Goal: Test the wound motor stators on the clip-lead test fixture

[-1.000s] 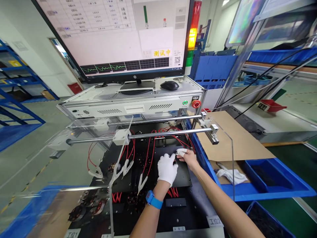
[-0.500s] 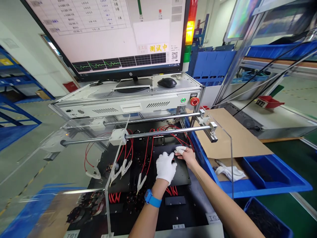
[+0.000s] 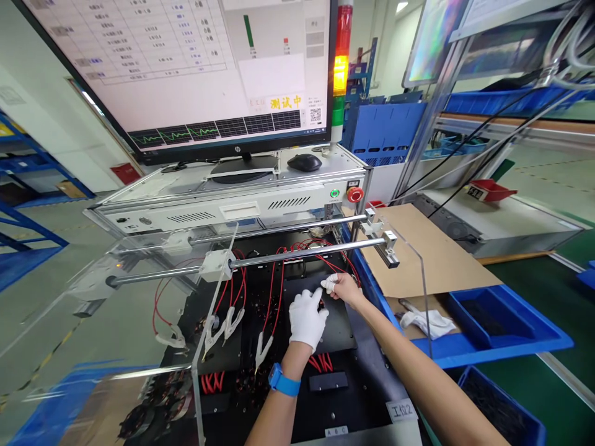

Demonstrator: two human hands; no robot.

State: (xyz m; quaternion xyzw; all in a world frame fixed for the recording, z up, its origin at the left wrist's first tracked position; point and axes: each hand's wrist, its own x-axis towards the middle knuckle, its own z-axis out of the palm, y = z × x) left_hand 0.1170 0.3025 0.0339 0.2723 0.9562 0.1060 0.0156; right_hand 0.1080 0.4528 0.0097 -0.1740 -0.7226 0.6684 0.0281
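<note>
My left hand, in a white glove with a blue wristband, rests fingers down on a black plate inside a test fixture. My right hand, bare with white finger cots, pinches something small at the plate's far edge, right beside the left fingertips; the item is hidden by the fingers. Red wires with white clips hang to the left of both hands. Small round motor parts lie at the lower left.
A clear acrylic guard on steel rails stands over the fixture. Behind are a tester box with a red stop button, a monitor and a mouse. Cardboard, a white cloth and blue bins lie on the right.
The view has shifted, so everything sits a little further left. Both hands stay together at the plate's far edge, with the right fingers slightly raised.
</note>
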